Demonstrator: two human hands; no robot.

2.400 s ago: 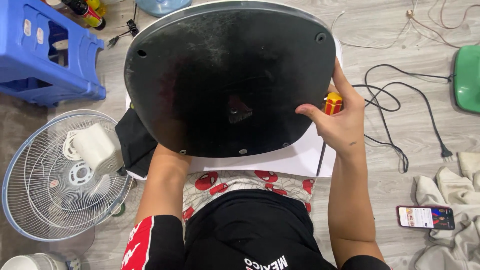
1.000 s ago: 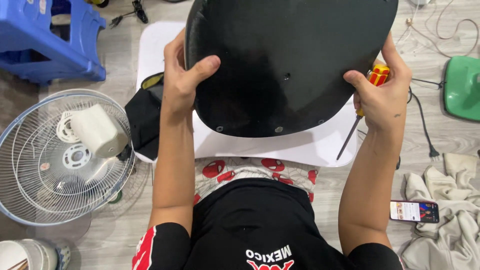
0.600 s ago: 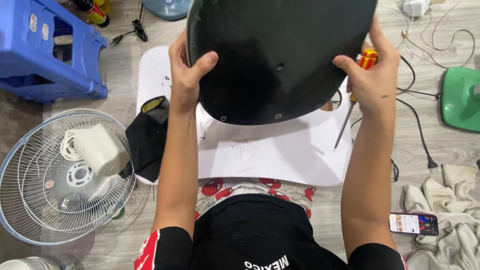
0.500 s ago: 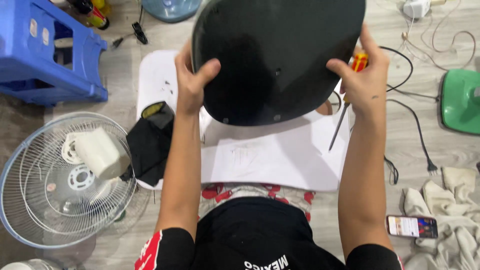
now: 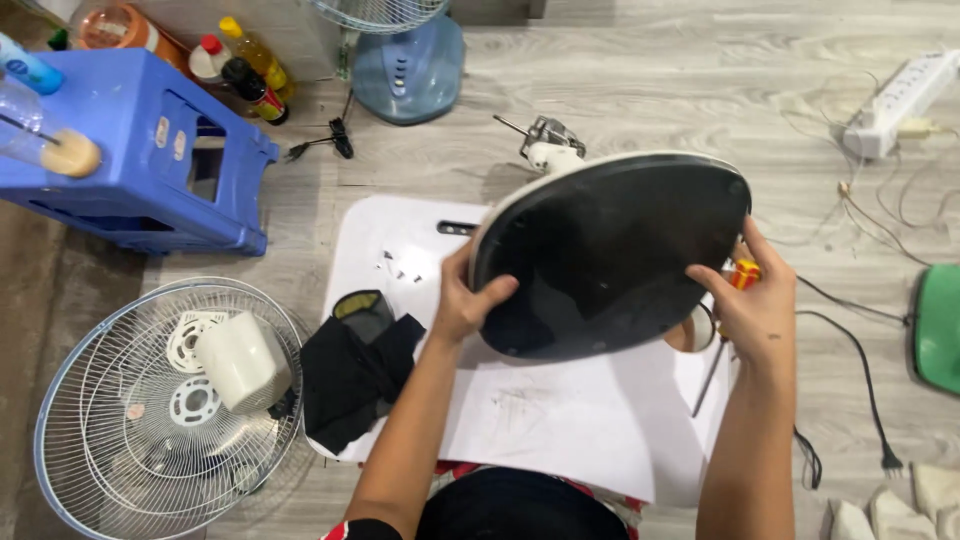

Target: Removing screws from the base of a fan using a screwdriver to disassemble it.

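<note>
A person seated on a wood-look floor [image 5: 640, 90] holds a round fan base [image 5: 610, 255], black underside up and tilted, above a white board [image 5: 560, 420]. The left hand [image 5: 462, 305] grips the base's rim at nine o'clock, fingers closed around the edge with the thumb lying on the black surface. The right hand [image 5: 755, 310] clasps the rim at three o'clock, its fingers also pinning a red-and-yellow-handled screwdriver [image 5: 728, 335] whose shaft points down toward five o'clock. At eight o'clock from the base lie a black cloth [image 5: 360, 375] and, farther out, a wire fan guard [image 5: 165, 410]. A blue plastic stool [image 5: 130, 160] stands at ten o'clock; a white power strip [image 5: 905, 100] lies at two o'clock.
</note>
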